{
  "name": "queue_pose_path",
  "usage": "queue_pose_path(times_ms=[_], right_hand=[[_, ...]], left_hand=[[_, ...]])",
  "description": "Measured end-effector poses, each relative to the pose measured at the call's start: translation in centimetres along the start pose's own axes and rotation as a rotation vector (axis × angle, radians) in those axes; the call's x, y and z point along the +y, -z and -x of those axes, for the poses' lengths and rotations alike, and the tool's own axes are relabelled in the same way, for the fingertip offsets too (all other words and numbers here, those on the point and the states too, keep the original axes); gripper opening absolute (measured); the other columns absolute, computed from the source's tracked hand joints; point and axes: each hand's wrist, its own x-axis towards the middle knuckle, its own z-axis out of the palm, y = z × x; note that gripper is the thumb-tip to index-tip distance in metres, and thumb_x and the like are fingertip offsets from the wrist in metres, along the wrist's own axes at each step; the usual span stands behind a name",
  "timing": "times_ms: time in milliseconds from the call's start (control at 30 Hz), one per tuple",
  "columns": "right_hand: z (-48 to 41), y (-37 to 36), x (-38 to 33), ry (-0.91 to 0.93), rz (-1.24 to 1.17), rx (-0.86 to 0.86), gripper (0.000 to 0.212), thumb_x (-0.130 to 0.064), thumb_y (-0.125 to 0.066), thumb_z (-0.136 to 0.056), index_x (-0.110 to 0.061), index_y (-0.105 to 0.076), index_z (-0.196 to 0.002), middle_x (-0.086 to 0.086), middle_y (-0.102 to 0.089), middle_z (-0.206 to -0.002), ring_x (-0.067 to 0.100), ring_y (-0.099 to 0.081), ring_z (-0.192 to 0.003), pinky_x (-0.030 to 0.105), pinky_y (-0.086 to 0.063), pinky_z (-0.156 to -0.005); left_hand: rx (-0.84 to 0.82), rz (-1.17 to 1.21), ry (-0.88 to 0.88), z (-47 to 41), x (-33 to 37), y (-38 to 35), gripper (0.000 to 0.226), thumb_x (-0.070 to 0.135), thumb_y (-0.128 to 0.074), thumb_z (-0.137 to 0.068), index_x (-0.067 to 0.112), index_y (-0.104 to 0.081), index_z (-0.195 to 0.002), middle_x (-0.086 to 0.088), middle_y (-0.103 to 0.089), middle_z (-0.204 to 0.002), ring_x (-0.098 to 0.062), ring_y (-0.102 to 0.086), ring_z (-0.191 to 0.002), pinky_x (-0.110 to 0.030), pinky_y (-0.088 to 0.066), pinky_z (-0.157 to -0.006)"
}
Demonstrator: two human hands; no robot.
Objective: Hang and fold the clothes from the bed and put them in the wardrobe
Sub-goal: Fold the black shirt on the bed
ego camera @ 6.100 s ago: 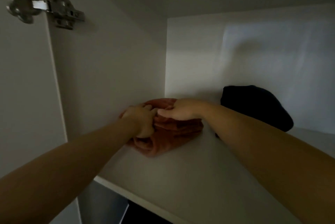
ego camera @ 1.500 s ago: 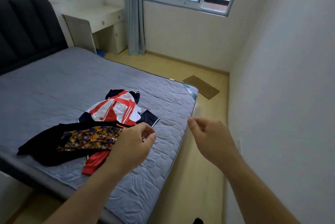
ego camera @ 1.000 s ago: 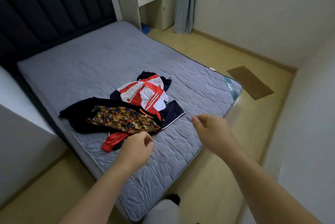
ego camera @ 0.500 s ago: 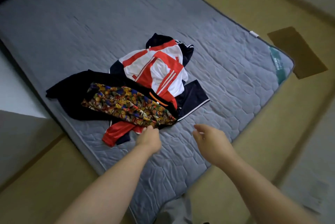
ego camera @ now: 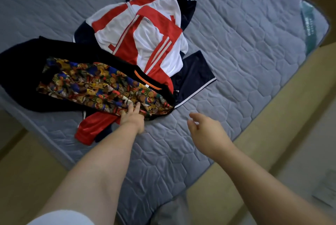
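Mattress [ego camera: 236,52] edge: left hand [ego camera: 131,118] touches patterned garment [ego camera: 91,86] hem.

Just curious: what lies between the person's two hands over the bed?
Head view: only bare quilted mattress lies between the left hand and the right hand.

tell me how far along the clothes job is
Done: nothing visible; the wardrobe is out of view. In hand: left hand touches the patterned garment, no grip yet; right hand hovers open. Left: that, the red and white jersey, black garment and navy shorts, unfolded on the mattress.
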Motion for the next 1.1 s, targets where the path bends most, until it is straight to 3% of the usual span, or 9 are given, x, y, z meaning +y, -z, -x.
queue_pose_path(times_ms=[100, 233, 400, 500, 700, 767, 867, 1000, 1100], right_hand=[[-0.6, -0.3, 0.2, -0.01, 0.012, -0.018, 0.047, -0.042, -0.038, -0.106, -0.024, -0.045, -0.148, 0.006, -0.061, -0.138, 0.023, -0.058, -0.123, 0.03, -0.048, -0.091], [0.0, 0.3, -0.5, -0.011, 0.02, -0.034, 0.047, -0.043, -0.039, -0.106, -0.023, -0.045, -0.149, 0.006, -0.06, -0.139, 0.022, -0.059, -0.12, 0.029, -0.048, -0.088], [3.0, 3.0, -3.4, 0.026, 0.059, -0.063, 0.048, -0.042, -0.039, -0.106, -0.022, -0.044, -0.149, 0.005, -0.059, -0.141, 0.018, -0.064, -0.109, 0.027, -0.049, -0.084], [5.9, 5.4, -6.1, 0.072, 0.102, -0.067, 0.044, -0.04, -0.042, -0.105, -0.022, -0.05, -0.144, 0.003, -0.061, -0.137, 0.022, -0.064, -0.113, 0.033, -0.053, -0.091], [13.7, 10.2, -12.3, 0.357, 0.1, -0.124, 0.037, -0.049, -0.063, -0.093, -0.035, -0.066, -0.127, -0.012, -0.068, -0.125, 0.002, -0.062, -0.104, 0.008, -0.043, -0.075], [16.4, 11.5, -13.9, 0.415, 0.095, -0.167, 0.048, -0.06, -0.065, -0.088, -0.034, -0.065, -0.128, -0.012, -0.068, -0.125, 0.001, -0.063, -0.106, 0.014, -0.049, -0.088], [20.2, 13.3, -15.3, 0.427, 0.114, -0.192, 0.074, -0.069, -0.069, -0.08, -0.031, -0.053, -0.141, -0.013, -0.061, -0.136, 0.009, -0.058, -0.124, 0.028, -0.045, -0.106], [25.3, 14.7, -17.1, 0.489, 0.034, -0.165, 0.105, -0.067, -0.076, -0.073, -0.042, -0.014, -0.155, -0.022, -0.054, -0.137, 0.002, -0.052, -0.123, 0.015, -0.041, -0.098], [27.9, 15.7, -18.2, 0.6, -0.044, 0.134, 0.059, -0.051, -0.066, -0.09, -0.031, -0.043, -0.141, -0.008, -0.063, -0.126, 0.014, -0.062, -0.11, 0.036, -0.054, -0.094]], left_hand=[[0.011, -0.066, -0.012, -0.8, -0.3, -0.6, 0.055, 0.037, -0.049, -0.095, 0.018, -0.047, -0.146, -0.006, -0.016, -0.166, -0.031, 0.0, -0.154, -0.058, -0.002, -0.122], [0.21, -0.025, 0.003, 1.6, 0.0, 0.4, 0.044, 0.02, -0.053, -0.089, 0.014, -0.053, -0.133, -0.007, -0.053, -0.138, -0.025, -0.038, -0.138, -0.052, -0.015, -0.122], [0.456, 0.391, 0.001, 9.4, -1.0, 4.7, 0.028, 0.011, -0.054, -0.086, 0.017, -0.046, -0.113, -0.01, -0.063, -0.116, -0.033, -0.06, -0.112, -0.044, -0.044, -0.098], [0.671, 0.694, -0.116, 16.2, -2.3, 9.7, 0.03, 0.005, -0.05, -0.086, 0.029, -0.042, -0.102, -0.004, -0.06, -0.108, -0.031, -0.06, -0.094, -0.037, -0.041, -0.076], [0.94, 1.076, -0.366, 30.8, -4.6, 18.8, 0.024, 0.009, -0.055, -0.096, 0.033, -0.052, -0.097, 0.008, -0.059, -0.105, -0.007, -0.06, -0.093, -0.021, -0.047, -0.077], [0.999, 1.202, -0.416, 35.4, -4.8, 21.1, 0.024, 0.01, -0.057, -0.097, 0.034, -0.054, -0.093, 0.008, -0.063, -0.098, -0.007, -0.065, -0.084, -0.022, -0.053, -0.071], [1.109, 1.355, -0.533, 42.2, -4.1, 24.0, 0.026, 0.01, -0.059, -0.096, 0.035, -0.057, -0.088, 0.008, -0.066, -0.096, -0.002, -0.066, -0.086, -0.02, -0.053, -0.073], [1.15, 1.591, -0.713, 50.9, -1.5, 27.0, 0.028, 0.017, -0.064, -0.09, 0.042, -0.062, -0.078, -0.001, -0.067, -0.096, -0.023, -0.068, -0.096, -0.048, -0.058, -0.09], [1.195, 1.668, -0.808, 56.3, 0.2, 28.6, 0.011, 0.029, -0.066, -0.082, 0.039, -0.064, -0.079, -0.006, -0.069, -0.101, -0.026, -0.069, -0.1, -0.049, -0.059, -0.089]])
